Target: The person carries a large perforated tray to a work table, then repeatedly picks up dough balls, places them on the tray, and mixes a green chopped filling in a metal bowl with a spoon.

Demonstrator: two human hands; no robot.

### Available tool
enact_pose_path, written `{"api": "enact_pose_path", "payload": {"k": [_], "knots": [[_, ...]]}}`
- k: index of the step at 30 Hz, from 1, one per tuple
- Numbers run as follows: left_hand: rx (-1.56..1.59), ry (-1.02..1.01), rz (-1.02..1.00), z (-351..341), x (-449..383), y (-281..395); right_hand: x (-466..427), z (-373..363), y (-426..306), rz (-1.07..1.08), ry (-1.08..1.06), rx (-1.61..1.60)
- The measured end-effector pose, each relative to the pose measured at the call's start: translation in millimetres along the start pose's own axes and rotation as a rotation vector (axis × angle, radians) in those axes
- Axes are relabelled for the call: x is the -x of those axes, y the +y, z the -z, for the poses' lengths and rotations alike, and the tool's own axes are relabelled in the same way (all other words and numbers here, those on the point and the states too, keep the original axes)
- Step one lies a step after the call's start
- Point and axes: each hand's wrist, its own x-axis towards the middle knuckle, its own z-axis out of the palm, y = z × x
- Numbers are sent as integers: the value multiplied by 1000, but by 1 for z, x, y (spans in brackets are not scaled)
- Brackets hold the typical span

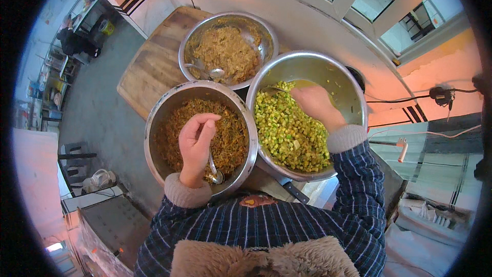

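My left hand (195,140), loosely curled, is above a steel bowl (150,138) of brown shredded filling (226,123). Nothing shows between its thumb and fingers. A metal spoon (216,176) rests in that bowl beside my wrist. Inside the larger steel bowl (348,80) on the right, my right hand (317,102) grips a metal spoon (275,89) against diced green vegetables (280,127). Its fingertips and part of the spoon are hidden. Yellowish liquid pools near the fingers.
A third steel bowl (184,52) holds a tan minced mixture (226,52) and another spoon (217,73). The bowls stand on a wooden board (150,65). A black-handled knife (296,192) lies near my front. Windows and a cable (403,100) are to the right; a person (73,40) is far left.
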Motion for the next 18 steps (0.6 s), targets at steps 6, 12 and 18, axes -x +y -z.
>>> {"api": "enact_pose_path", "payload": {"k": [6, 12, 18], "knots": [[-101, 15, -17, -3, -1, 1, -1, 3, 7, -318, -35, 96], [-137, -68, -123, 8, 0, 6, -12, -14, -6, -59, -69, 33], [-78, 1, -46, 9, 3, 4, 0, -9, -12, -242, 98, 62]]}}
